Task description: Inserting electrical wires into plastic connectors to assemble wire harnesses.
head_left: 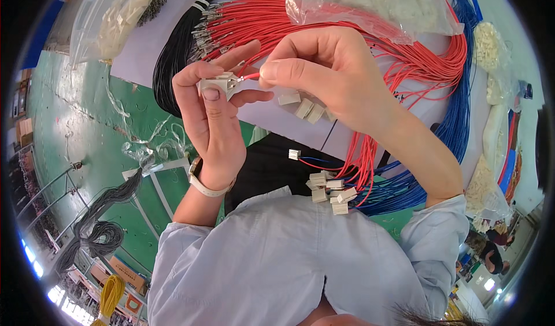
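Pinching a white connector point(218, 83) between thumb and fingers, your left hand point(211, 120) holds it up above the desk point(87, 129), a watch strapped at the wrist. Your right hand point(324, 71) grips a red wire point(250, 76) between thumb and forefinger, its tip right at the connector's open face; whether it is seated inside, you cannot tell from here. Both hands are closed on what they hold.

Behind them lies a bundle of red wires point(324, 22) with metal terminals, a black bundle point(179, 42) to its left and blue wires point(459, 112) curving along the right. Clear bags of white parts point(124, 10) sit at the top left and top right. Below your right wrist, a cluster of finished connectors point(332, 193) hangs on red and blue leads, touching your shirt. A few loose white housings point(303, 106) rest on the white sheet just under your right hand.
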Available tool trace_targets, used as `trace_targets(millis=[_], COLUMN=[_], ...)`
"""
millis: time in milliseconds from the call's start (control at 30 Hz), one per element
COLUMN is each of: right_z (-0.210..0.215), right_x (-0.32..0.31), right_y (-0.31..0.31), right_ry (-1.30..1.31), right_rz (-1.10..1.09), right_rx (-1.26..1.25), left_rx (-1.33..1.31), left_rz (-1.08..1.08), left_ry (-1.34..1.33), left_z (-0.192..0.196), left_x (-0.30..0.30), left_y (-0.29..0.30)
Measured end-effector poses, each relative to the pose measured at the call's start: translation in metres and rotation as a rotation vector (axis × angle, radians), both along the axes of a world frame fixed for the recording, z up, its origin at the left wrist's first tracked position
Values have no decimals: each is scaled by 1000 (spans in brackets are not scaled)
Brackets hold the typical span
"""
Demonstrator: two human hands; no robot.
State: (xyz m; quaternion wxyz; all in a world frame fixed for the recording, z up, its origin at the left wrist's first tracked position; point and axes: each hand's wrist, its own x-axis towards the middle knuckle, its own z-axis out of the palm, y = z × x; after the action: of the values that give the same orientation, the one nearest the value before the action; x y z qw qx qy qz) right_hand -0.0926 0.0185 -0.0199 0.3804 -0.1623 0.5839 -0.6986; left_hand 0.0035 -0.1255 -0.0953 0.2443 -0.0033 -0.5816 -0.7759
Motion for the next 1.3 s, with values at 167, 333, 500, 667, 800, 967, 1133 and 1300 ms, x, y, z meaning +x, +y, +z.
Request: trace_targets(millis=[167,333,500,667,800,967,1133,1300], right_z=[-9,-1,-22,-13,-13,2,-2,-32], right_x=[-1,-8,-5,3,10,1,-22,-29], right_y=[2,5,6,4,8,16,17,2], right_ry=[171,47,171,308,522,695,1285,1267], right_rz=[32,121,89,58,54,83,-77,49], right_rx=[72,133,-42,127,156,237,209,315], left_rx=[-40,-110,-178,-180,-238,-138,257,68], left_rz=[22,35,93,97,109,-47,-75,-213], left_ry=[37,103,82,62,77,28,-148,-214], left_z=[-6,-6,-7,-5,-9,5,21,0], left_x=[-1,-2,-7,-4,-2,1,4,32], left_y=[-1,3,4,10,14,5,-1,-3])
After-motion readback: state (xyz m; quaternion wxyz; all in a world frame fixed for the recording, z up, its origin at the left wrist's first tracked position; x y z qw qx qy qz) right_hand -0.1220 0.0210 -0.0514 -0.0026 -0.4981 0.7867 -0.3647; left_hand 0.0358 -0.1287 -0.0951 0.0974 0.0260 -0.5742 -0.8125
